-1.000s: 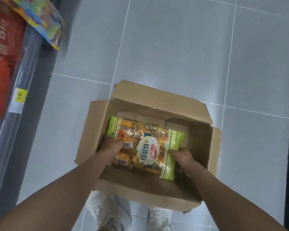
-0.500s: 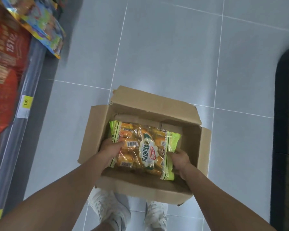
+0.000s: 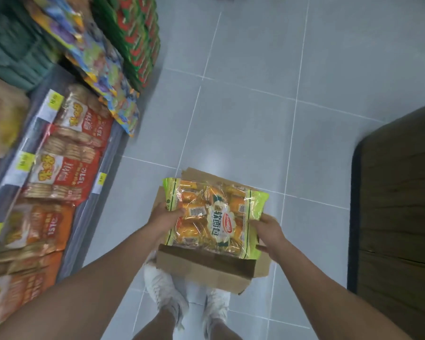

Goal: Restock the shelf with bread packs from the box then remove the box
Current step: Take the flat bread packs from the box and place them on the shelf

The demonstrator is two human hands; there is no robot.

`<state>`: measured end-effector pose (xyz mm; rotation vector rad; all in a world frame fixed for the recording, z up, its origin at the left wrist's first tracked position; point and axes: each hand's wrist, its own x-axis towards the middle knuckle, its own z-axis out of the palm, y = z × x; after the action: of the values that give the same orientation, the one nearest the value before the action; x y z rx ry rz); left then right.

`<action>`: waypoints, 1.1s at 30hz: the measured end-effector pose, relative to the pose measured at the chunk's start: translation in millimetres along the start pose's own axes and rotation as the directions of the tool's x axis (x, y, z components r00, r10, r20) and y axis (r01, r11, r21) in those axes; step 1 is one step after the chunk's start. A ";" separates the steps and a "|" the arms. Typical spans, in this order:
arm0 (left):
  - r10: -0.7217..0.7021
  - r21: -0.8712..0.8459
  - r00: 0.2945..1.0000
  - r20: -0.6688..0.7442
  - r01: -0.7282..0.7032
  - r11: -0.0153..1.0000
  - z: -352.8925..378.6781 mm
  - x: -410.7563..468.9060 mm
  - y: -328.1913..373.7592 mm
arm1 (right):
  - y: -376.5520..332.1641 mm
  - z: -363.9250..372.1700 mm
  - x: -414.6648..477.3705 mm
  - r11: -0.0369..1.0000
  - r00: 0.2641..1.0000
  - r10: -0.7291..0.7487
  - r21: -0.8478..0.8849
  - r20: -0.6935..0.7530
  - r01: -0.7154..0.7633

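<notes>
White sneakers (image 3: 162, 288) stand on the grey tiled floor (image 3: 243, 123), just behind an open cardboard box (image 3: 206, 268). Above the box is a bread pack (image 3: 214, 217), printed face up, long axis left to right and green sealed ends outward. Left hand (image 3: 166, 218) grips its left end, thumb on top; right hand (image 3: 268, 231) grips its right end. Label reads "软面包"; the red oval logo is illegible. Further left, the shelf (image 3: 84, 217) holds biscuit packs (image 3: 69, 153) and yellow price tags (image 3: 54, 100).

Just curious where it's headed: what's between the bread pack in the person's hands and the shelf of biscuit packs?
Only bare grey floor tiles lie between the bread pack and the shelf; the head view shows it.
</notes>
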<state>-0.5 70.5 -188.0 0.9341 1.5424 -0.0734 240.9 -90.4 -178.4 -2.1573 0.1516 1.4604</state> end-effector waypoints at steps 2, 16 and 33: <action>0.048 -0.006 0.998 -0.041 -0.048 0.999 -16.0 -51.4 37.7 | -31.0 -11.6 -42.6 0.999 0.998 -0.049 0.013 0.026 0.049; 0.460 -0.185 0.835 -0.302 -0.524 0.831 -152.6 -330.1 152.7 | -177.5 -72.8 -322.6 0.911 0.879 -0.248 0.408 0.408 0.067; 0.756 0.316 0.225 -0.614 -0.808 0.497 -262.6 -528.9 135.8 | -279.7 -25.1 -470.3 0.919 0.567 -0.394 0.309 0.723 0.244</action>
<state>-184.6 37.4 388.3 1.7369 1.4908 1.2394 173.1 45.3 348.0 -1.1474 -0.4020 1.9148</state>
